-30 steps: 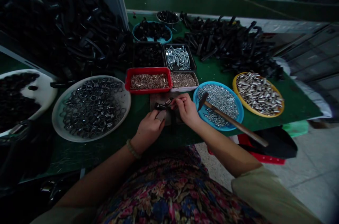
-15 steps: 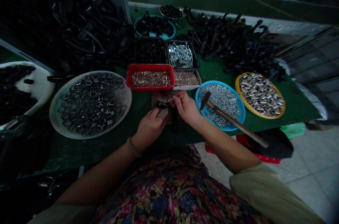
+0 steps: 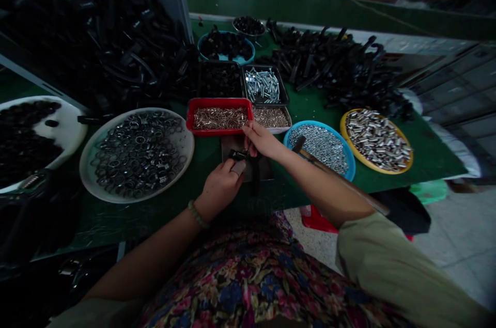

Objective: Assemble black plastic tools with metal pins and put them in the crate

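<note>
My left hand (image 3: 221, 184) is closed round a small black part (image 3: 237, 154) and holds it over a grey metal block (image 3: 259, 164) at the table's near edge. My right hand (image 3: 260, 139) has reached forward to the front rim of the red tray (image 3: 217, 104) of small brass-coloured pieces. Its fingers are pinched together near the tray's right corner. What they hold is too small to make out. A hammer (image 3: 336, 177) lies across the blue dish (image 3: 349, 153) of silver nuts, partly hidden by my right forearm.
A large round plate (image 3: 88, 167) of dark rings sits at left, a white dish (image 3: 70, 131) of black parts further left. Trays of screws (image 3: 262, 85) and pins (image 3: 271, 117) stand behind. A yellow dish (image 3: 344, 120) of metal sleeves is at right. Heaps of black parts (image 3: 341, 67) fill the back.
My right hand has left the black part and moved forward and left to the red tray's rim. My left hand has kept hold of the part.
</note>
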`<state>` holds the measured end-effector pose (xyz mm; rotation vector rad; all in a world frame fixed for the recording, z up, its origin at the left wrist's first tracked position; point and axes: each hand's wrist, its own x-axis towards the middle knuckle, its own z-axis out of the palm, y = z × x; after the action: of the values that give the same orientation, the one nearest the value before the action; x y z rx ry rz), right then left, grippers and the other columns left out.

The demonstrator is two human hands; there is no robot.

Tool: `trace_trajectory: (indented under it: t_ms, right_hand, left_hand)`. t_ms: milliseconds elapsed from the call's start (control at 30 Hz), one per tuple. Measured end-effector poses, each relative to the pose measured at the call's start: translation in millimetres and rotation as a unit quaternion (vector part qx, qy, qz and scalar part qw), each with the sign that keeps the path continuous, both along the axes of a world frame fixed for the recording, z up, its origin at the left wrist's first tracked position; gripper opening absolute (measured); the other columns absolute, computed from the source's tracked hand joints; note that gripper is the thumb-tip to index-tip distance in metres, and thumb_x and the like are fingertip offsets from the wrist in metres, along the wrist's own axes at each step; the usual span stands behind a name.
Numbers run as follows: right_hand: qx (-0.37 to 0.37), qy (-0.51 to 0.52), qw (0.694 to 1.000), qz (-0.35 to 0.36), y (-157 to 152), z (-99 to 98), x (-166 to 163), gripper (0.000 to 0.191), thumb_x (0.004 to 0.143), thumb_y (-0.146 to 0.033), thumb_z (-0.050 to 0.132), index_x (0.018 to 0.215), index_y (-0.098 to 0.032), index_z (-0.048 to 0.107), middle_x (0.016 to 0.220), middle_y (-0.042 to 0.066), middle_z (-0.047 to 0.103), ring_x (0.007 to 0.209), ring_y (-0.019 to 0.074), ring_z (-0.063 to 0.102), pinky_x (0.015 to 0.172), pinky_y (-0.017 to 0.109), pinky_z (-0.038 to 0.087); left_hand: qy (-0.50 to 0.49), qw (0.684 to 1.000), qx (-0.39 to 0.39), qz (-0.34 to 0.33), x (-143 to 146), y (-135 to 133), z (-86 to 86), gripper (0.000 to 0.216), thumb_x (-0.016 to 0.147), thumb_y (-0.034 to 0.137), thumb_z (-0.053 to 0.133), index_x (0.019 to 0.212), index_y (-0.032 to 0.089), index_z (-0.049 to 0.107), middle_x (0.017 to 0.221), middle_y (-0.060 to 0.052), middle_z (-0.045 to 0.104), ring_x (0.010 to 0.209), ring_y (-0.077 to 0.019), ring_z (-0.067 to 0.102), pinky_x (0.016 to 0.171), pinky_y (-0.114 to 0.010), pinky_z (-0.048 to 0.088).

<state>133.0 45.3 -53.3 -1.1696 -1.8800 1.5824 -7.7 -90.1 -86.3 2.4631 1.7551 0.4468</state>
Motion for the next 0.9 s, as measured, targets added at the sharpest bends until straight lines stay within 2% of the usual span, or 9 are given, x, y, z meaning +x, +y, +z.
trace_trajectory:
  t_ms: [233,333,433,500,533,633,700,800,900]
  right_hand:
    - [-0.031,0.060,0.995,-0.069,-10.8,-0.5,10.3,0.038,0.097,-0.054,0.032,0.075,-0.024,0.038,0.043,-0.009,0.044,0.024,0.0063,0.027,0.026,0.018,0.015]
    - [-0.026,0.023,0.996,-0.078,-3.7,8.7,27.3,0.041,0.097,-0.056,0.029,0.074,-0.024,0.039,0.044,-0.008,0.043,0.026,0.0072,0.025,0.028,0.021,0.018]
    - [0.138,-0.053,0.970,-0.193,3.7,15.5,79.4,0.042,0.096,-0.059,0.024,0.083,-0.024,0.044,0.060,-0.001,0.057,0.039,0.0123,0.047,0.039,0.026,0.037]
    - [0.302,-0.160,0.898,-0.276,6.3,14.8,127.0,0.042,0.097,-0.056,0.026,0.095,-0.022,0.050,0.078,0.007,0.064,0.062,0.0188,0.061,0.057,0.033,0.048]
    - [0.356,-0.237,0.867,-0.255,6.9,13.0,149.1,0.043,0.095,-0.057,0.031,0.096,-0.020,0.053,0.085,0.010,0.065,0.075,0.0230,0.063,0.068,0.038,0.050]
    - [0.409,-0.425,0.797,-0.129,10.6,6.7,183.7,0.047,0.089,-0.059,0.045,0.097,-0.016,0.063,0.104,0.017,0.064,0.100,0.0335,0.057,0.085,0.049,0.044]
    - [0.420,-0.476,0.766,-0.096,20.3,4.9,172.4,0.046,0.090,-0.055,0.046,0.105,-0.016,0.066,0.113,0.017,0.062,0.108,0.0354,0.052,0.087,0.050,0.041]
    - [0.423,-0.488,0.762,-0.046,49.3,5.3,123.7,0.037,0.092,-0.042,0.049,0.113,-0.017,0.066,0.113,0.017,0.063,0.111,0.0339,0.048,0.087,0.045,0.039]
    - [0.399,-0.496,0.770,0.033,80.3,6.0,82.5,0.023,0.088,-0.026,0.055,0.101,-0.013,0.070,0.106,0.018,0.066,0.107,0.0322,0.050,0.086,0.042,0.037]
  left_hand:
    - [0.002,1.000,0.008,-0.016,2.6,4.3,0.4,0.033,0.095,0.028,0.046,0.124,0.015,0.056,0.101,-0.010,0.059,0.087,-0.0217,0.059,0.080,-0.035,0.052]
    - [-0.002,1.000,0.012,-0.012,4.6,1.1,-2.1,0.034,0.096,0.028,0.045,0.124,0.015,0.056,0.102,-0.011,0.059,0.088,-0.0218,0.059,0.081,-0.035,0.052]
    - [-0.012,1.000,-0.002,-0.007,1.7,-5.0,-0.9,0.035,0.096,0.029,0.045,0.126,0.016,0.055,0.104,-0.010,0.060,0.091,-0.0218,0.058,0.082,-0.035,0.051]
    - [-0.022,1.000,-0.021,-0.006,-3.0,-2.1,6.5,0.037,0.095,0.033,0.048,0.127,0.017,0.054,0.106,-0.009,0.060,0.093,-0.0219,0.058,0.084,-0.035,0.050]
    - [-0.027,0.999,-0.027,-0.005,-5.1,4.2,12.6,0.038,0.094,0.036,0.049,0.126,0.018,0.055,0.108,-0.009,0.060,0.095,-0.0221,0.058,0.085,-0.035,0.049]
    - [-0.028,1.000,-0.007,0.012,-2.7,49.7,35.5,0.034,0.095,0.040,0.046,0.117,0.019,0.062,0.111,-0.009,0.061,0.102,-0.0241,0.055,0.090,-0.037,0.045]
    - [-0.015,1.000,0.015,0.014,11.0,97.6,47.1,0.032,0.096,0.036,0.044,0.106,0.018,0.067,0.108,-0.010,0.063,0.103,-0.0252,0.054,0.091,-0.039,0.042]
    - [0.021,1.000,-0.006,-0.022,44.2,166.9,50.5,0.026,0.094,0.024,0.046,0.099,0.017,0.070,0.103,-0.012,0.066,0.103,-0.0277,0.053,0.087,-0.042,0.038]
    - [0.055,0.998,-0.038,-0.018,69.7,203.1,44.0,0.029,0.091,0.012,0.043,0.091,0.011,0.071,0.097,-0.016,0.068,0.103,-0.0300,0.055,0.088,-0.047,0.034]
